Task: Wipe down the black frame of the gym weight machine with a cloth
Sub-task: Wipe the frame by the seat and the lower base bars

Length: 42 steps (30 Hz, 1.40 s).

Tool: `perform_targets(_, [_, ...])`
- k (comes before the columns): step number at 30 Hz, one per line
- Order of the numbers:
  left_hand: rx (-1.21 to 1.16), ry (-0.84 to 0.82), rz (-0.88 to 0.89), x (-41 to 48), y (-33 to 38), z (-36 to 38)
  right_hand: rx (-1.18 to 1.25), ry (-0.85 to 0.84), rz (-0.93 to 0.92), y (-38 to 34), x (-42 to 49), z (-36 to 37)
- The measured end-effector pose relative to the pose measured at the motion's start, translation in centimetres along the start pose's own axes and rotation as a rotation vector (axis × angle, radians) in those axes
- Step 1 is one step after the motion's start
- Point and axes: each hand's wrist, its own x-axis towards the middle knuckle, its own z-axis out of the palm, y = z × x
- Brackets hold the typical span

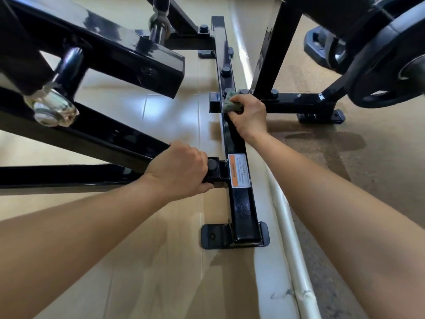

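Observation:
The black frame's floor bar (241, 203) runs from near me away up the middle, glossy, with an orange and white label (239, 170) on top. My right hand (249, 116) grips a crumpled grey-green cloth (230, 104) and presses it on this bar, just short of a bolt head where a cross bar joins. My left hand (181, 171) is curled round the joint of a side bar (69, 176) that meets the floor bar from the left, next to a large bolt cap (213, 168).
Slanted black beams (110, 49) with chrome pins (54, 107) cross the upper left. A weight plate (386, 72) hangs at the upper right, beside an upright post (276, 49). A rubber foot (213, 236) ends the bar near me. Pale floor lies left, brown mat right.

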Motion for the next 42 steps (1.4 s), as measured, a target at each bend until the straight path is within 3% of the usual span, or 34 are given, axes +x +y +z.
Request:
perform_targets(7, [-0.077, -0.016, -0.113, 0.2, -0.2, -0.8, -0.112, -0.051, -0.111, -0.1, -4.7, -1.3])
perform_targets(19, [-0.192, -0.042, -0.248, 0.7, 0.1, -1.2, -0.08, -0.108, -0.211, 0.4, -8.8, -3.2])
perform_targets(33, [-0.172, -0.008, -0.187, 0.8, 0.4, -0.5, 0.001, 0.001, -0.004, 0.4, 1.0, 0.6])
perform_targets(37, [-0.17, -0.006, -0.187, 0.8, 0.6, -0.3, 0.062, 0.03, 0.042, 0.7, 1.3, 1.1])
perform_targets(42, [-0.176, 0.001, -0.196, 0.7, 0.4, -0.6, 0.1, -0.048, 0.004, 0.8, -1.5, -0.4])
